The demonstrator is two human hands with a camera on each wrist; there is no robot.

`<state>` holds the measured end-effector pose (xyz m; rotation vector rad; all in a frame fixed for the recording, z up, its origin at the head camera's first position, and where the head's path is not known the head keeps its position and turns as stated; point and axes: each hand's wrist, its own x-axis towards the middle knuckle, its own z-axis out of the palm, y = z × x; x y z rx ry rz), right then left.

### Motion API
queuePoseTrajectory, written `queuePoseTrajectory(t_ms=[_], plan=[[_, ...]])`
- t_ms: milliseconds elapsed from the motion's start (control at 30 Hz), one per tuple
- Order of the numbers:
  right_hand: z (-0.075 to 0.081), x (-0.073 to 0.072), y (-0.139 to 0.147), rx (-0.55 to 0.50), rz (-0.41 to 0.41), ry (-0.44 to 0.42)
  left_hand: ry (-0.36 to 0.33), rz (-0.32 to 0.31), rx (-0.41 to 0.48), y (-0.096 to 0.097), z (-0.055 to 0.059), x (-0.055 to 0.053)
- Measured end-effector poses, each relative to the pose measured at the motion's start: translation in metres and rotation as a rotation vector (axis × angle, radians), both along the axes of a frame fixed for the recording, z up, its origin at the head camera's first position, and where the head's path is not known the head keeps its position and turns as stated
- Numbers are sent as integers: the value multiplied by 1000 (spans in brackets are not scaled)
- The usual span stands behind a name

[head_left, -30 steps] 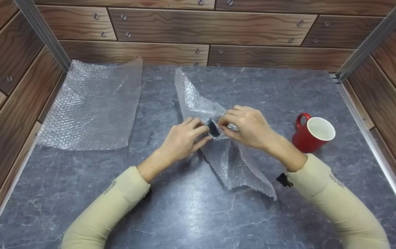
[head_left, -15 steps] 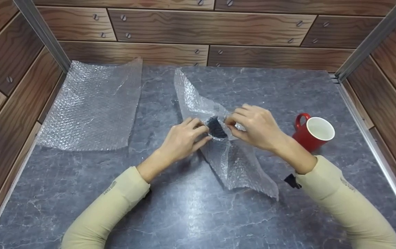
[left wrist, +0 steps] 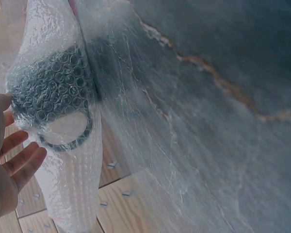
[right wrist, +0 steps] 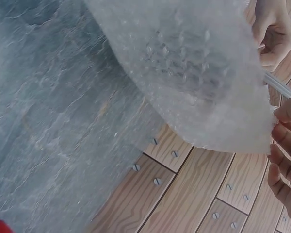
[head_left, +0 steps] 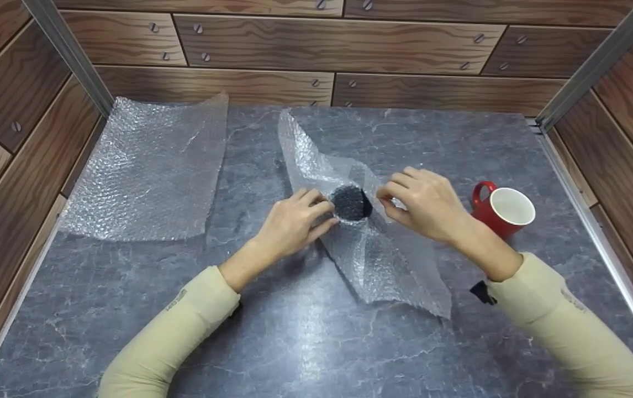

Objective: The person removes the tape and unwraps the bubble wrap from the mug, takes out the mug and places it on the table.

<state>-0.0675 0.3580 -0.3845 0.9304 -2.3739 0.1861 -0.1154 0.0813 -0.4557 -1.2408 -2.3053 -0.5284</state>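
Observation:
A dark mug (head_left: 348, 203) stands in the middle, partly covered by bubble wrap (head_left: 374, 262). In the left wrist view, the dark mug's (left wrist: 51, 85) body and handle show through the bubbles. My left hand (head_left: 297, 221) holds the mug's left rim together with the wrap there; in its wrist view the lower fingers are spread apart. To the right of the rim, my right hand (head_left: 418, 204) pinches the wrap's edge between thumb and fingers. The right wrist view has the lifted sheet (right wrist: 218, 111) spread beside that hand (right wrist: 288, 150).
A second bubble wrap sheet (head_left: 151, 171) lies flat at the back left of the grey table (head_left: 272, 331). A red mug (head_left: 501, 213), white inside, stands to the right, close behind the right forearm. Wood-patterned walls (head_left: 338, 44) surround the table.
My right hand has moved right, drawing the wrap's edge off the mug's top, so more of the dark round opening shows. The left hand has stayed in place.

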Motion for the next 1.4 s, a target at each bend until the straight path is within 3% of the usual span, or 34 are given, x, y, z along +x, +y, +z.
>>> queuePoseTrajectory(t_ms=[1000, 1400], plan=[[-18, -11, 40, 58, -122, -64, -5, -4, 5, 0, -1, -1], [-30, -18, 55, 57, -164, -141, 1, 8, 3, 0, 0, 0]])
